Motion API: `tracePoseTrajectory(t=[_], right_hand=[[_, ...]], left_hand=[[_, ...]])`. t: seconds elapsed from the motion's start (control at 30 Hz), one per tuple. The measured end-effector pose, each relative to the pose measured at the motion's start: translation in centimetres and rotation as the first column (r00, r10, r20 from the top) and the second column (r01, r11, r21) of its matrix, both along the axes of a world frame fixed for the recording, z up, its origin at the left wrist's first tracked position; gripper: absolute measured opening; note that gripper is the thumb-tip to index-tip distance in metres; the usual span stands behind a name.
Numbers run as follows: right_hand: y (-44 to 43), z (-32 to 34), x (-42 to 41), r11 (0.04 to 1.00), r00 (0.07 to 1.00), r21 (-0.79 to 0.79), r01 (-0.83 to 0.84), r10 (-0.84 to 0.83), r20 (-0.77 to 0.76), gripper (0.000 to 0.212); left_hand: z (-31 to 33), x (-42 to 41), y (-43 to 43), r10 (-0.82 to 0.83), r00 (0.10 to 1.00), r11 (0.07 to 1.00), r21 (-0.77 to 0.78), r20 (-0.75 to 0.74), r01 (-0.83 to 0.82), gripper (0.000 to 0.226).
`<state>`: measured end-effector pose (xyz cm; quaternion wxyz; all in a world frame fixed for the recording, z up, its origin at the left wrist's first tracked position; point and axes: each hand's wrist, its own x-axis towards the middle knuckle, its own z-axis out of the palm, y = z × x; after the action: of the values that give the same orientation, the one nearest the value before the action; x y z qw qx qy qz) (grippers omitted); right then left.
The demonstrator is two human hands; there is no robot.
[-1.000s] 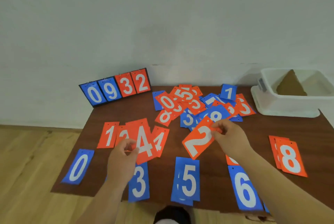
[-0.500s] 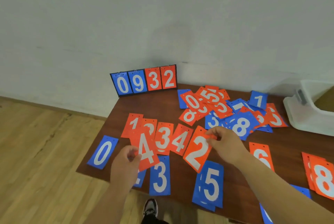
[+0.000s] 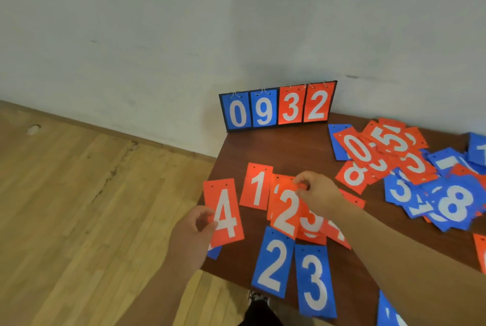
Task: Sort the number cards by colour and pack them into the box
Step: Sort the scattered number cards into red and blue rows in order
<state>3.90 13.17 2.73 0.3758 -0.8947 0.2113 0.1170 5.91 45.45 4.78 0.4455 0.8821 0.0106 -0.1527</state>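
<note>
Left hand (image 3: 193,231) pinches the flat orange "4" card (image 3: 224,212); right hand (image 3: 318,191) pinches the orange "2" card (image 3: 286,210), seemingly by its top edge.

Orange and blue cards (image 3: 272,261) (white numerals)

a dark brown wooden table (image 3: 289,147) stands against a pale, scuffed wall (image 3: 184,23), with its left and near edges in view. at the table's far left corner a black flip scoreboard (image 3: 278,107) stands upright by the wall, reading 0 9 in blue and 3 2 in orange. left of the table lies a light plank floor (image 3: 79,207) with a pale mark (image 3: 33,130) at the far left. a shoe (image 3: 259,296) shows below the table's near edge.
</note>
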Motion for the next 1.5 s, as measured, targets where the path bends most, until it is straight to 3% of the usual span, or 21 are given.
tracePoseTrajectory(t=[0.23, 0.4, 0.67, 0.9, 1.0, 1.07, 1.13, 1.27, 1.5], right_hand=[[0.1, -1.7, 1.7, 0.989, 0.988, -0.076, 0.129, -0.135, -0.080, 0.041], [-1.5, -0.6, -0.6, 0.967, 0.967, -0.081, 0.240, -0.246, -0.067, 0.043], [-7.2, 2.4, -12.1, 0.908, 0.910, -0.112, 0.405, -0.412, -0.047, 0.027], [-11.5, 1.3, -21.1, 0.853, 0.850, -0.091, 0.514, -0.521, -0.079, 0.025], [-13.6, 0.3, -23.4, 0.861, 0.858, -0.086, 0.502, -0.508, -0.076, 0.026], [-15.0, -0.1, -24.4, 0.880, 0.879, -0.083, 0.468, -0.473, -0.056, 0.025], [-16.6, -0.1, -25.0, 0.897, 0.899, -0.080, 0.434, -0.437, -0.033, 0.025], [-20.1, 0.5, -26.1, 0.931, 0.934, -0.084, 0.355, -0.356, -0.007, 0.025], [-25.5, 2.1, -26.5, 0.940, 0.947, -0.119, 0.320, -0.318, 0.036, 0.029]], left_hand=[[-0.7, 2.8, -0.8, -0.150, 0.988, 0.988, 0.027, -0.019, 0.151, 0.020], [-1.5, 3.0, -4.8, -0.266, 0.963, 0.963, 0.028, -0.047, 0.268, 0.018], [-3.1, 0.0, -17.1, -0.587, 0.809, 0.810, -0.042, -0.043, 0.585, 0.017], [-6.4, -4.1, -25.0, -0.686, 0.726, 0.723, 0.072, -0.046, 0.687, 0.017], [-7.4, -5.2, -26.3, -0.713, 0.698, 0.659, 0.275, -0.069, 0.700, 0.013], [-7.2, -6.0, -26.8, -0.715, 0.695, 0.602, 0.439, -0.076, 0.667, 0.025], [-6.4, -7.0, -27.3, -0.668, 0.742, 0.603, 0.538, -0.064, 0.589, 0.039], [-4.5, -9.0, -29.0, -0.549, 0.836, 0.690, 0.570, 0.013, 0.445, 0.052], [-1.6, -11.2, -32.2, -0.385, 0.921, 0.825, 0.470, 0.065, 0.312, 0.061]])
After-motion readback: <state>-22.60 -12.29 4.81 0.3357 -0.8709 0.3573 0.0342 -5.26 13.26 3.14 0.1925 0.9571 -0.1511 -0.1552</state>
